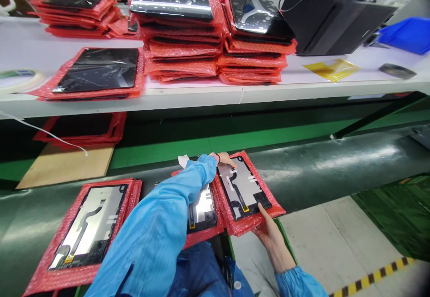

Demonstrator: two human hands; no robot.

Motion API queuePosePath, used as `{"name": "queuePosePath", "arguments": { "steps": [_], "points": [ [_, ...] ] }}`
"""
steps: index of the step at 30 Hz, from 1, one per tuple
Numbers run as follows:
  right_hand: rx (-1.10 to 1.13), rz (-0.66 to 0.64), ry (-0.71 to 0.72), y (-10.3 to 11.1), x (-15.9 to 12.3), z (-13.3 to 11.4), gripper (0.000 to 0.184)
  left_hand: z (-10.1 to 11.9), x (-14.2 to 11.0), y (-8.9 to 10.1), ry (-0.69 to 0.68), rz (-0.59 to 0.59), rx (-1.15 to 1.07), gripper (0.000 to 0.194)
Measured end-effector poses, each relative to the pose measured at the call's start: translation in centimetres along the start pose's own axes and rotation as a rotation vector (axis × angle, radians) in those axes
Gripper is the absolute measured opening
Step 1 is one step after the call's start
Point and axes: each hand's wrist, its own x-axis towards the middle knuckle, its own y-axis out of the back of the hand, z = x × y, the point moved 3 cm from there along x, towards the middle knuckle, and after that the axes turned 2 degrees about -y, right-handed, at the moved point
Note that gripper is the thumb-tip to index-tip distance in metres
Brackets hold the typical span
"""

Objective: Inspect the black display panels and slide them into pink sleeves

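A display panel (247, 178) lies back side up on red bubble wrap (277, 208), its grey backing crossed by a dark flex cable with a yellow tab. My right hand (270, 238) grips its near right corner, thumb on top and fingers underneath. At the far left corner, my left hand (224, 159) holds the edge; one finger rests on the backing and its other fingers are mostly hidden. Under my blue left sleeve (157, 225) a second display panel (203, 209) shows in part. To the left another display panel (94, 218) rests on its own red wrap.
Tall stacks of wrapped screens (183, 59) stand on the white shelf (201, 94) ahead. A black monitor-like box (332, 23), yellow film (332, 69) and a blue bin (406, 35) sit at right. More wrapped screens (83, 126) lie below on a board (67, 167).
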Motion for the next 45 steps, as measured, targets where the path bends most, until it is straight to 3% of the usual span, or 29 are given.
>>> {"name": "queuePosePath", "arguments": {
  "steps": [7,11,13,15,19,21,23,25,30,36,39,45],
  "points": [
    [0.019,-0.077,0.060,-3.2,0.0,-1.5,0.015,0.4,2.2,-0.6,0.143,-0.091,-0.114,0.035],
    [0.081,-0.152,0.119,-4.8,-0.8,-1.6,0.019,-0.1,1.9,1.5,0.129,0.032,-0.276,0.035],
    [0.120,-0.181,0.149,-5.3,-1.4,-1.3,0.020,-1.2,-0.1,2.8,0.089,0.168,-0.399,0.039],
    [0.164,-0.211,0.167,-5.9,-2.1,-0.5,0.018,-3.2,-3.7,3.4,0.056,0.309,-0.543,0.046],
    [0.249,-0.274,0.151,-7.4,-3.6,3.2,0.026,-8.7,-12.4,1.1,0.067,0.398,-0.868,0.065],
    [0.280,-0.299,0.127,-8.3,-4.2,6.1,0.033,-11.1,-15.4,-0.4,0.067,0.424,-0.996,0.076],
    [0.297,-0.318,0.100,-9.0,-4.7,9.5,0.037,-13.1,-16.9,-1.5,0.081,0.490,-1.075,0.068],
    [0.304,-0.334,0.086,-9.3,-4.8,12.7,0.043,-15.0,-17.4,-2.1,0.123,0.559,-1.105,0.048],
    [0.247,-0.373,0.074,-7.8,-3.8,18.4,0.043,-19.1,-17.3,-4.0,0.236,0.607,-1.095,0.044],
    [0.022,-0.395,0.159,-4.9,-0.8,19.8,0.038,-21.2,-16.4,-5.9,0.244,0.544,-0.958,0.048],
    [-0.175,-0.409,0.149,-4.1,0.9,19.6,0.022,-20.9,-16.0,-4.8,0.232,0.491,-0.792,0.044],
    [-0.414,-0.453,0.099,-3.0,2.6,20.3,0.023,-20.2,-15.4,0.6,0.263,0.393,-0.308,0.036]
  ]
}}
